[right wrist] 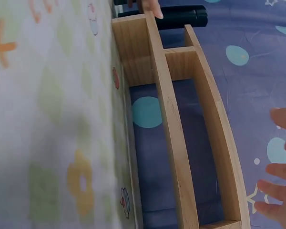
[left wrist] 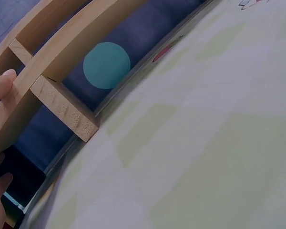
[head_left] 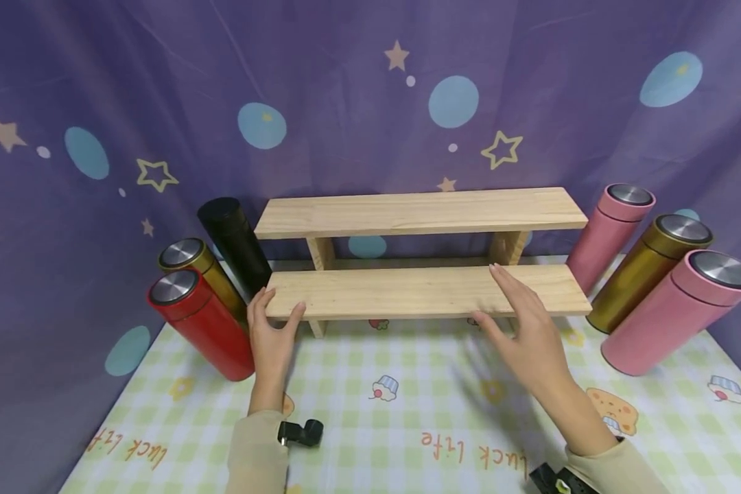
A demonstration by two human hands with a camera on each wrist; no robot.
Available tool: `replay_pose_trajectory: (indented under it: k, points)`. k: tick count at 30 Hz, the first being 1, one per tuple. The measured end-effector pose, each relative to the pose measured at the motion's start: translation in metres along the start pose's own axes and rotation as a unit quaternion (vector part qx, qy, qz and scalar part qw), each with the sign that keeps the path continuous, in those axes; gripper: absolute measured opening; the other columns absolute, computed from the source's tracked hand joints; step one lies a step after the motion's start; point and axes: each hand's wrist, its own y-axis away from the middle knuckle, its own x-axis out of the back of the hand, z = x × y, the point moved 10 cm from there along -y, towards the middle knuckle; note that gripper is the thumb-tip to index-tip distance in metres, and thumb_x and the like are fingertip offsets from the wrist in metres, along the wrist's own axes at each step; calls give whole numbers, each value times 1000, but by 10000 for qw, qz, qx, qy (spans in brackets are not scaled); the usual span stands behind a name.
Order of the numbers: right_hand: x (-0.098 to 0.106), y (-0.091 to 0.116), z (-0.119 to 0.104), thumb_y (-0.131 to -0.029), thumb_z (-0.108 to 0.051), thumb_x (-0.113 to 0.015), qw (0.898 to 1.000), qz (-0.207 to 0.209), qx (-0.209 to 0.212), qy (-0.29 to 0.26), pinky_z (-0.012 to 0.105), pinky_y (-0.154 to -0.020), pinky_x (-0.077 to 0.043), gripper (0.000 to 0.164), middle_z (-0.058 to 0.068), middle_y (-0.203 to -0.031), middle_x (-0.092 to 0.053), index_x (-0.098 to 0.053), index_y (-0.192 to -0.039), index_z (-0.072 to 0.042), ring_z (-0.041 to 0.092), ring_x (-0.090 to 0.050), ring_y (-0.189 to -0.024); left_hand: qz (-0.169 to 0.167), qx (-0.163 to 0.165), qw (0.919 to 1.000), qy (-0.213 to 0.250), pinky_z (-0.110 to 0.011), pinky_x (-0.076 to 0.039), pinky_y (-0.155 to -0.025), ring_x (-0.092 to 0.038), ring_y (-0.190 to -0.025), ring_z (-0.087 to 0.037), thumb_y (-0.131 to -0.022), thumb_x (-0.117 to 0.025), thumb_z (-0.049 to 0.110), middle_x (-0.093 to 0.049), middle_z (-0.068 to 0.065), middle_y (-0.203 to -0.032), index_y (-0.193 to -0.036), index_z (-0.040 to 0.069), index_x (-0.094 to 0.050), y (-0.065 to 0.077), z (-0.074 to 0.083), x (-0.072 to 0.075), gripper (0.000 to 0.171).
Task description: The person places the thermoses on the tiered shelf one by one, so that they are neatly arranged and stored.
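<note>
A two-tier wooden shelf point(head_left: 383, 291) of pale boards stands on the table, its upper board set behind and above the lower one. My left hand point(head_left: 272, 343) grips the left end of the lower board, thumb at the front edge and fingers round the corner. In the left wrist view the thumb point(left wrist: 5, 83) lies against the board. My right hand point(head_left: 534, 346) is held over the right part of the lower board's front edge, fingers extended and thumb spread away. In the right wrist view its fingers point(right wrist: 276, 188) are apart from the wood.
Left of the shelf stand a black flask point(head_left: 237, 240), a gold flask point(head_left: 213, 274) and a red flask point(head_left: 213, 326). To its right are a pink flask point(head_left: 608, 233), another gold one point(head_left: 645, 274) and a wider pink one point(head_left: 673, 315). A checked cloth point(head_left: 370, 425) covers the table; a purple curtain point(head_left: 346, 55) hangs behind.
</note>
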Motion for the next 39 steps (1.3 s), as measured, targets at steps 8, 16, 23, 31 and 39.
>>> replay_pose_trajectory:
  k: [8, 16, 23, 31, 39]
  points:
    - [35, 20, -2, -79, -2, -80, 9969, 572, 196, -500, 19, -108, -32, 70, 8, -138, -58, -53, -143, -12, 16, -49, -130, 166, 100, 9998, -37, -50, -26, -114, -33, -141, -29, -87, -77, 38, -36, -6, -152, -141, 9, -50, 2, -1, 3, 67]
    - [59, 44, 16, -75, 7, -79, 9965, 559, 29, -619, 19, -106, -34, 70, 12, -135, -60, -56, -140, -6, 7, -50, -129, 95, 210, 9996, -140, -50, -27, -113, -34, -140, -31, -87, -76, 39, -35, -8, -152, -143, 9, -45, 2, -6, 3, 71]
    - [87, 59, 32, -75, 14, -76, 9938, 846, -90, -718, 14, -99, -37, 62, 18, -129, -63, -58, -134, 2, 4, -54, -122, -30, 183, 9996, -202, -51, -28, -113, -35, -139, -32, -88, -74, 41, -33, -9, -152, -145, 9, -44, 0, -4, -1, 72]
    - [115, 72, 51, -80, 8, -75, 9918, 1119, -136, -610, 13, -99, -37, 55, 12, -129, -64, -59, -133, 5, 1, -56, -117, -34, 131, 9997, -207, -50, -28, -113, -35, -139, -31, -88, -75, 40, -34, -8, -152, -144, 9, -44, 0, 1, -1, 71]
    - [134, 87, 75, -80, 12, -74, 9920, 898, -834, -302, 12, -100, -36, 60, 20, -132, -60, -57, -137, 0, 1, -53, -124, -33, 115, 9998, -161, -50, -28, -112, -35, -140, -30, -88, -75, 40, -35, -8, -152, -144, 9, -44, 1, 1, -1, 71]
